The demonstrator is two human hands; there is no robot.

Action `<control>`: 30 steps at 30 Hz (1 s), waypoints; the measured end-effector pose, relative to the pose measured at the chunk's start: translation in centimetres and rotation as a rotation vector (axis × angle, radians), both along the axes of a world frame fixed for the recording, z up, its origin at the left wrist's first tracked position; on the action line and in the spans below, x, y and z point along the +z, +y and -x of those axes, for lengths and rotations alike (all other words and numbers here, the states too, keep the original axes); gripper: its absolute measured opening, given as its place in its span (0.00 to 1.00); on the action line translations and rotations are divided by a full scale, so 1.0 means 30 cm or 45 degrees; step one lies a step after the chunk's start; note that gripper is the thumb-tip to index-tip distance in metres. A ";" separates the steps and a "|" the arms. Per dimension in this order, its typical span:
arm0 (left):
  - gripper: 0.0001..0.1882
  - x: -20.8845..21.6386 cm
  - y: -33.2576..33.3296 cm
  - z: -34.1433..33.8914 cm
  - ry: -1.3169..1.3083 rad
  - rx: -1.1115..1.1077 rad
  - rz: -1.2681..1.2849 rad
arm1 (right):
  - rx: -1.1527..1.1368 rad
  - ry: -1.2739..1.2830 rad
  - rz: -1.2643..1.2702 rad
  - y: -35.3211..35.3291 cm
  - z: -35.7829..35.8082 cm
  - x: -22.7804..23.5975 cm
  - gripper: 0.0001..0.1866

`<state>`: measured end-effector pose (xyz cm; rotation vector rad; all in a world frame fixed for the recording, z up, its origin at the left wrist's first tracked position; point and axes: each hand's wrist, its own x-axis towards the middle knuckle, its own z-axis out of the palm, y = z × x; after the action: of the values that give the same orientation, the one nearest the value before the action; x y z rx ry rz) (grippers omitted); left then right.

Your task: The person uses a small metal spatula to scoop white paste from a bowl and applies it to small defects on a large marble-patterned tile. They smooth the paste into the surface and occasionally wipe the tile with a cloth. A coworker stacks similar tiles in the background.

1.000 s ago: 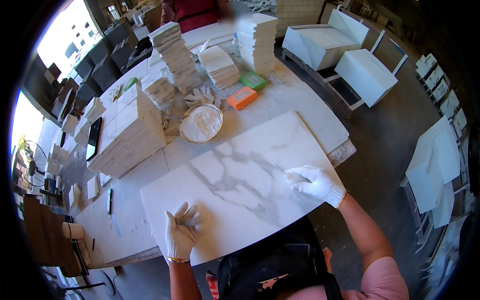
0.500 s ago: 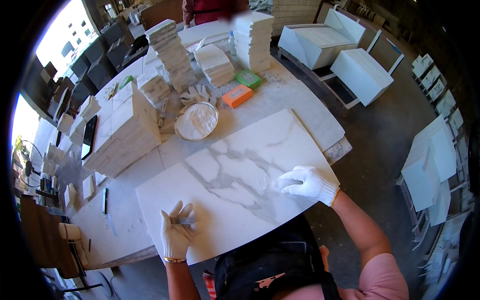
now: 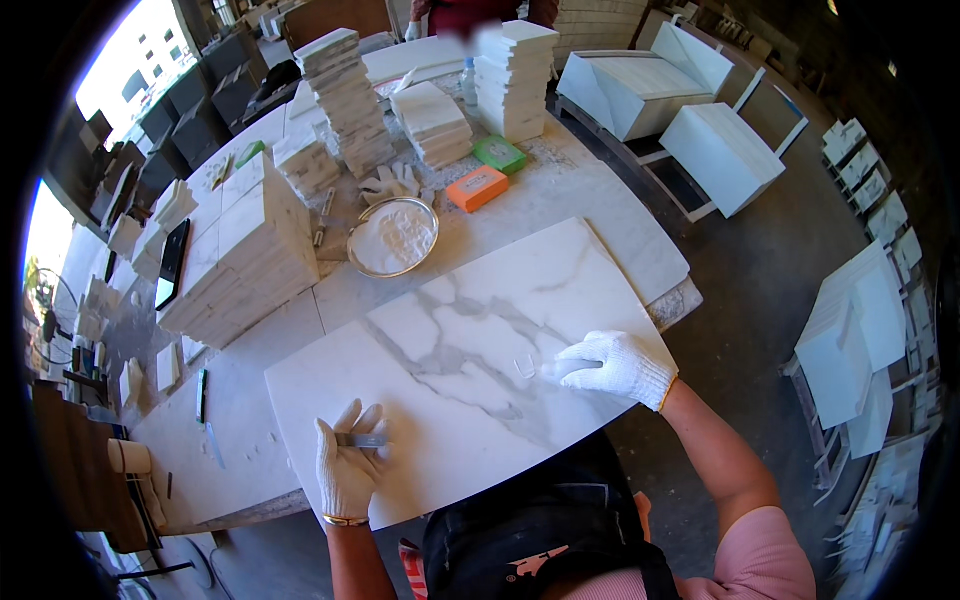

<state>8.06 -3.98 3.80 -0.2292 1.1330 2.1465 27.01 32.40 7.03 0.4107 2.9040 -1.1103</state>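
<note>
Here, a white marble-look slab with grey veining (image 3: 470,345) lies along the near edge of the counter (image 3: 240,455), its front part jutting past that edge. The left hand (image 3: 345,465), in a white knit glove, is turned partly palm up over the slab's left end, its fingers bent loosely around a flat metal blade (image 3: 362,440). The gloved right hand (image 3: 615,368) is at the slab's right end, fingers together and pointing left, near a small U-shaped mark (image 3: 525,367); whether they pinch anything, I cannot tell. Beyond the slab's back edge is a metal-rimmed bowl (image 3: 384,276) of white material, with an orange box (image 3: 478,188) and a green box (image 3: 499,154) farther back, touching or nearly so. A phone (image 3: 172,265) lies on a tile block (image 3: 265,255) toward the counter's left, and tall tile stacks (image 3: 512,85) stand nearer its far edge.
</note>
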 end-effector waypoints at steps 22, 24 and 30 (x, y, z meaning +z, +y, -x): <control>0.38 -0.003 0.001 0.002 0.034 -0.006 0.032 | 0.049 0.029 -0.010 0.006 0.012 -0.012 0.14; 0.38 -0.004 -0.001 0.002 0.030 -0.007 0.034 | 0.040 0.020 0.000 0.001 0.015 -0.001 0.14; 0.38 -0.002 0.001 0.002 0.034 -0.011 0.043 | 0.012 0.044 0.057 0.001 0.015 -0.006 0.15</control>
<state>8.00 -3.94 3.74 -0.2114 1.1840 2.1301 26.57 32.43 6.86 0.3806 2.9014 -1.1901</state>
